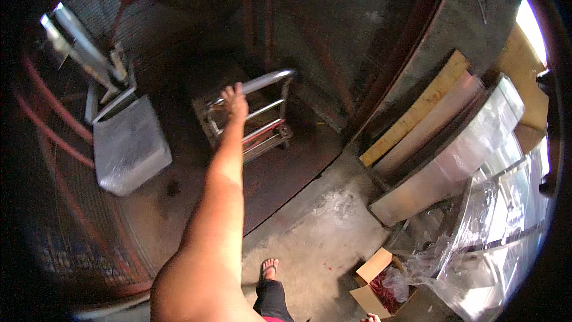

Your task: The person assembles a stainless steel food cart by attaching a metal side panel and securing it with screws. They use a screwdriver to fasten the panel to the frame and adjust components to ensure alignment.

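My left hand [235, 102] reaches far forward at the end of a stretched arm. Its fingers look spread at the left part of the top bar of a metal-framed trolley [265, 106]; slight blur hides whether they touch it. The trolley has silver tubular rails and a reddish strip lower down, and stands on a dark floor. Only a few fingertips of my right hand [370, 318] show at the lower edge, close to an open cardboard box [375, 267] with dark red contents and clear plastic in it. The rest of that hand is out of the picture.
A plastic-wrapped grey block-shaped thing [131, 146] stands at left, beside upright metal profiles [83, 45]. Mesh walls with reddish bars [53, 104] enclose that side. A floor seam [292, 199] crosses the middle. Long boards [417, 107] and shiny wrapped panels [503, 203] lean at right.
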{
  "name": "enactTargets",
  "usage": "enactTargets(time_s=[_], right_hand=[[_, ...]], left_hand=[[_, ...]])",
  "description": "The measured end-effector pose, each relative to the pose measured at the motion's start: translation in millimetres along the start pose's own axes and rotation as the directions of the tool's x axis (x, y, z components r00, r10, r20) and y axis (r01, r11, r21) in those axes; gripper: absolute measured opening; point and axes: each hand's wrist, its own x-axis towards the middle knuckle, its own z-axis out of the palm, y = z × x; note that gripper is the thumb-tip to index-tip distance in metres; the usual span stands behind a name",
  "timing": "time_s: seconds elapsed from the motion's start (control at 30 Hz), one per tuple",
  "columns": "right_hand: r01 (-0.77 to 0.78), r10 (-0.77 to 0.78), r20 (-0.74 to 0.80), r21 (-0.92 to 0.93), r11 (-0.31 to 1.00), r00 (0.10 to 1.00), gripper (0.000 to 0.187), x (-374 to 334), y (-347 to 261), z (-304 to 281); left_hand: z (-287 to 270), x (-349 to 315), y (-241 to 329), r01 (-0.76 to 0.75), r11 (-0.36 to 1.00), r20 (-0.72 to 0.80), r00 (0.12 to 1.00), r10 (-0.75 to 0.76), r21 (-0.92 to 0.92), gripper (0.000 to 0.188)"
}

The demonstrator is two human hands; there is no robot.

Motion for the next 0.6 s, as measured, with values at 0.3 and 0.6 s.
enactTargets(time_s=[0.3,0.6], right_hand=[[-0.413,0.416,-0.010,0.094,0.906,0.909,0.025,-111.2,126.0,-5.0],[-0.172,0.438,-0.297,0.628,0.759,0.848,0.019,-226.4,350.3,-0.8]], left_hand=[[104.3,-309.7,-0.3,-0.374,0.924,0.526,0.772,0.356,-0.077,0.052],[-201.6,-945.5,121.3,-0.138,-0.043,0.107,-0.899,0.425,-0.990,0.045]])
